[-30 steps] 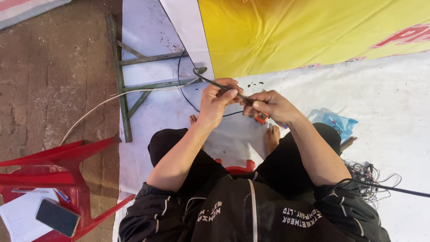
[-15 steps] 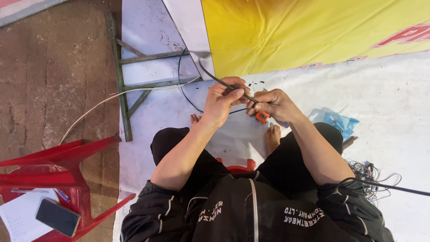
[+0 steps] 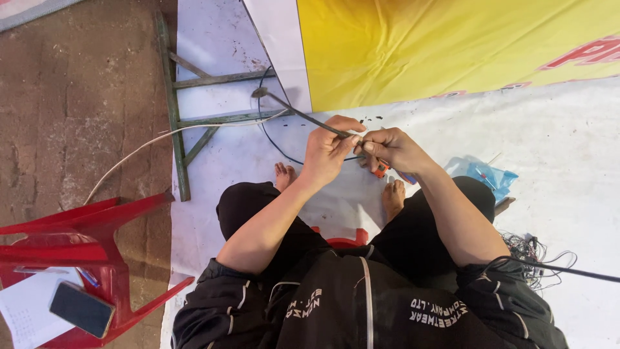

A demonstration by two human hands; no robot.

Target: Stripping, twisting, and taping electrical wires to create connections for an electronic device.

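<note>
Head view: left hand (image 3: 329, 155) pinches a thin grey cable (image 3: 303, 115); right hand (image 3: 394, 150) clenches an orange-handled tool (image 3: 382, 170).

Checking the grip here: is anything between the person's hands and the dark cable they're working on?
Nothing visible. The left hand pinches the dark cable directly, and the right hand, holding an orange-handled tool, meets it at the same spot. The cable's free end runs clear over the white sheet.

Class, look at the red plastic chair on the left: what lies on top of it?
On the red chair lie a dark phone, white paper partly beneath it, and a pen. What the phone covers is hidden.
</note>
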